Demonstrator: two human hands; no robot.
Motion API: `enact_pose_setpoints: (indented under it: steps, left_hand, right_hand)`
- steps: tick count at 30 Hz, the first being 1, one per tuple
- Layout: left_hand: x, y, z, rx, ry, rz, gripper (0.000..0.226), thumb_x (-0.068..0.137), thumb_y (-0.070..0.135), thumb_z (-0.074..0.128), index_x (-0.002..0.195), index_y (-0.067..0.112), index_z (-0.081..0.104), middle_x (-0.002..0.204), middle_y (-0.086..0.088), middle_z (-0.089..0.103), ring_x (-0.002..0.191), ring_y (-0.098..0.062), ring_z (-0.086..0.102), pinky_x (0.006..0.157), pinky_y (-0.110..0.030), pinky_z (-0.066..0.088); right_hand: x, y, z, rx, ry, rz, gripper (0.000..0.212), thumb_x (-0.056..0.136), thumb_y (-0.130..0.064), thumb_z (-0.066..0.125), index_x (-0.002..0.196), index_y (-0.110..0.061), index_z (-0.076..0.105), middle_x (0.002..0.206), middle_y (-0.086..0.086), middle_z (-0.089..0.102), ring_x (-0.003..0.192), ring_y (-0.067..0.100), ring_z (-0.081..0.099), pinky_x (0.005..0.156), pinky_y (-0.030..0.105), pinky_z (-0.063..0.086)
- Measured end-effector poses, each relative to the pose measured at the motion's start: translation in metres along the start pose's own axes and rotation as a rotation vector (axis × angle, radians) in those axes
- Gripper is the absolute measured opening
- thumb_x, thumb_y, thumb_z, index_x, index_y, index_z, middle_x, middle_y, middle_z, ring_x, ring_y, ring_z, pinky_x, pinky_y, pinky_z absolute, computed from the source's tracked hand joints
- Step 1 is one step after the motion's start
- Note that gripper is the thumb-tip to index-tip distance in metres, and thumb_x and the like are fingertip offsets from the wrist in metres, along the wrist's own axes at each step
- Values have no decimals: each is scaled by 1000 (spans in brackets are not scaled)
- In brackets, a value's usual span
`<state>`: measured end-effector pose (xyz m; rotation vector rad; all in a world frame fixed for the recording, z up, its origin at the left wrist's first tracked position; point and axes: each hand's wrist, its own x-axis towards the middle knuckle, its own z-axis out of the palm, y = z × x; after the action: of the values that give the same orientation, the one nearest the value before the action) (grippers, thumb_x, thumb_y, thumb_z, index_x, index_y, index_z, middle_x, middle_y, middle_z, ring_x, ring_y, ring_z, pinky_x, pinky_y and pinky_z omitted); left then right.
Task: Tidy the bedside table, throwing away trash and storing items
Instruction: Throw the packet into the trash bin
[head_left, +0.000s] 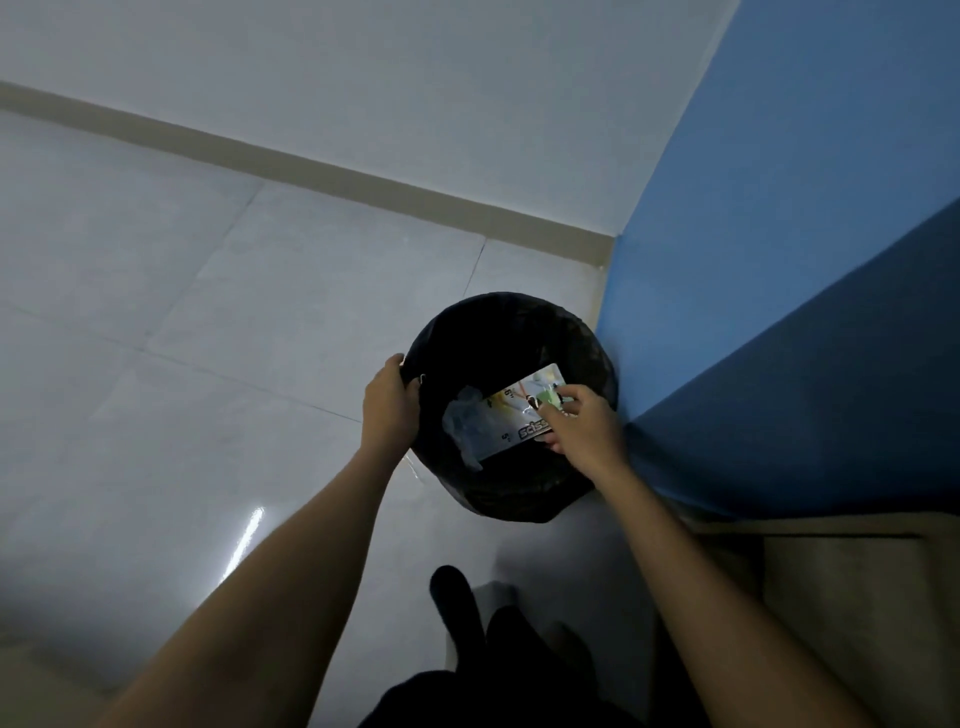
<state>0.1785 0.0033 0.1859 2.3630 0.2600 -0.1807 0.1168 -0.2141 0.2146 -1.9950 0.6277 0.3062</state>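
A round bin lined with a black bag stands on the tiled floor in the corner by the blue wall. My left hand grips the bag's left rim. My right hand holds a printed scissors package, a flat card with clear plastic, over the bin's mouth. The card's right end is hidden under my fingers. The inside of the bin is dark; its contents cannot be made out.
A blue wall rises right of the bin. A beige piece of furniture fills the lower right. Pale floor tiles stretch to the left. My dark-socked foot stands just below the bin.
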Motion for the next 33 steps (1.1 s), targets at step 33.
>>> enact_pose_setpoints:
  steps: [33]
  left_hand:
    - [-323, 140, -114, 46, -159, 633, 37, 90, 21, 58, 119, -3, 54, 112, -27, 63, 104, -43, 57, 87, -47, 45]
  right_hand:
    - [-434, 68, -163, -33, 623, -35, 14, 85, -23, 64, 93, -12, 66, 96, 7, 73, 92, 23, 68, 81, 33, 53]
